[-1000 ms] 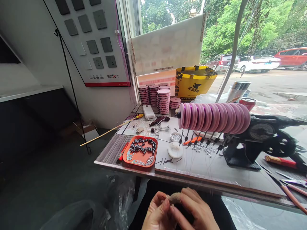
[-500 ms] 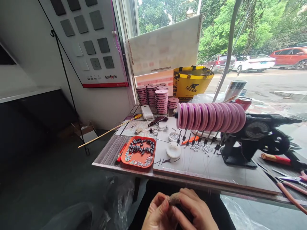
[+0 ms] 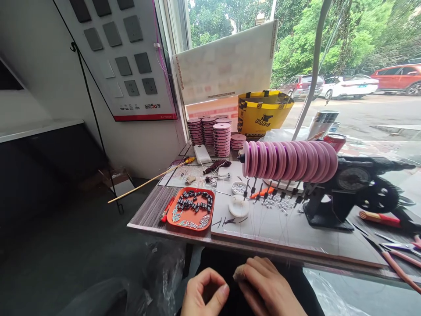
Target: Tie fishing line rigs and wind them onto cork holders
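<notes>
My left hand (image 3: pixel 204 295) is low in the middle of the view, thumb and forefinger curled into a pinch. Anything between those fingertips is too small to make out, perhaps thin line. A hand's width to its right is my right hand (image 3: pixel 268 287), with its fingers bent and pressed together. A tan wrap (image 3: pixel 239 273) covers the tip of its forefinger. What the right hand grips, if anything, is hidden. Both hands are above my dark-clothed lap, in front of the table edge. Beyond them, pink spools (image 3: pixel 289 161) sit in a row on a black winding machine (image 3: pixel 329 215), with thin lines and small black pieces hanging below.
An orange tray (image 3: pixel 169 217) holds black parts and small metal pieces. Silvery beads (image 3: pixel 276 202) lie loose near a white round lid (image 3: pixel 238 206). Stacked pink spools (image 3: pixel 222 140) and a yellow bag (image 3: pixel 265 115) stand behind. Scissors (image 3: pixel 399 245) lie at right.
My hands were together, fingers touching; now they have parted. The left hand has moved left and down, while the right hand has stayed nearly in place.
</notes>
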Motion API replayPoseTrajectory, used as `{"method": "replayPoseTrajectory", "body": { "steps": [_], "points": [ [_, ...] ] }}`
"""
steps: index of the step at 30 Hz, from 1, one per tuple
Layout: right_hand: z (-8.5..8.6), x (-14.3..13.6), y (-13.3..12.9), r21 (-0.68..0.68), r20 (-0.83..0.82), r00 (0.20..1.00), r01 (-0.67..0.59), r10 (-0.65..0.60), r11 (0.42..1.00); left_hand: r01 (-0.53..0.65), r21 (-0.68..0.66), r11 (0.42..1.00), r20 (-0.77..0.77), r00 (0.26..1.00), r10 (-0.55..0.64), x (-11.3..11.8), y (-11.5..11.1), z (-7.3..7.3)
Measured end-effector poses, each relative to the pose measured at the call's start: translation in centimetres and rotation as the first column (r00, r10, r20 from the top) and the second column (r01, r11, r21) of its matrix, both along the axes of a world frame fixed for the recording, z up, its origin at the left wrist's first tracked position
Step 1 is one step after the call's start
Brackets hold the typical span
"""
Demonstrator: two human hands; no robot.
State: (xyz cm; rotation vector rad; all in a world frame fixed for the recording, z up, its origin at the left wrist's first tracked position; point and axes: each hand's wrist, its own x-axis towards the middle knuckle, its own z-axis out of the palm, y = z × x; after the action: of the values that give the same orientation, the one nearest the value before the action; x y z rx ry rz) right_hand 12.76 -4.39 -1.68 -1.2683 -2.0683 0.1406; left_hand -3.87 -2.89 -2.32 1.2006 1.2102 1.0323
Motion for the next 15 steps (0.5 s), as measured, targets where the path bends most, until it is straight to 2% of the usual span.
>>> {"method": "replayPoseTrajectory", "body": {
  "steps": [3, 5, 6, 7, 8, 9, 10, 11, 12, 13, 15],
  "points": [
    [-1.7, -0.4, -0.1, 0.107, 0.169, 0.985, 0.026, -0.044, 0.994, -0.115, 0.02, 0.993, -0.02, 0.993, 0.115, -1.4, -0.1, 0.3],
    [-1.8, -1.3, 0.3, 0.198, 0.211, 0.977, -0.083, 0.041, 0.977, -0.215, 0.03, 0.976, -0.021, 0.976, 0.215, -2.7, -0.2, 0.5],
    [-1.2, -2.0, 0.8, 0.201, 0.207, 0.967, -0.193, 0.151, 0.96, -0.261, 0.03, 0.965, -0.016, 0.965, 0.262, -3.5, -0.2, 0.6],
    [-0.2, -2.7, 1.5, 0.165, 0.192, 0.938, -0.32, 0.288, 0.933, -0.305, 0.024, 0.952, -0.005, 0.952, 0.305, -4.2, -0.3, 0.8],
    [1.3, -3.7, 2.5, 0.031, 0.181, 0.882, -0.448, 0.436, 0.893, -0.345, 0.015, 0.938, 0.01, 0.938, 0.345, -5.0, -0.4, 0.9],
    [3.0, -4.7, 3.7, -0.041, 0.149, 0.835, -0.53, 0.529, 0.847, -0.385, 0.009, 0.923, 0.022, 0.923, 0.385, -5.8, -0.4, 1.1],
    [4.7, -5.9, 5.2, -0.112, 0.178, 0.846, -0.49, 0.502, 0.865, -0.425, 0.007, 0.905, 0.033, 0.905, 0.425, -6.5, -0.5, 1.2],
    [6.4, -7.1, 6.7, -0.139, 0.269, 0.872, -0.385, 0.409, 0.912, -0.466, 0.01, 0.885, 0.037, 0.884, 0.466, -7.2, -0.5, 1.4],
    [7.7, -8.4, 8.3, -0.121, 0.403, 0.846, -0.327, 0.348, 0.937, -0.506, 0.018, 0.862, 0.035, 0.862, 0.505, -7.8, -0.6, 1.5],
    [8.6, -9.7, 9.8, -0.108, 0.441, 0.829, -0.331, 0.343, 0.938, -0.542, 0.027, 0.84, 0.032, 0.84, 0.541, -8.4, -0.6, 1.7],
    [9.0, -12.2, 12.2, -0.092, 0.5, 0.794, -0.348, 0.346, 0.933, -0.598, 0.023, 0.801, 0.045, 0.801, 0.597, -9.4, -0.7, 1.7]
  ]
}}
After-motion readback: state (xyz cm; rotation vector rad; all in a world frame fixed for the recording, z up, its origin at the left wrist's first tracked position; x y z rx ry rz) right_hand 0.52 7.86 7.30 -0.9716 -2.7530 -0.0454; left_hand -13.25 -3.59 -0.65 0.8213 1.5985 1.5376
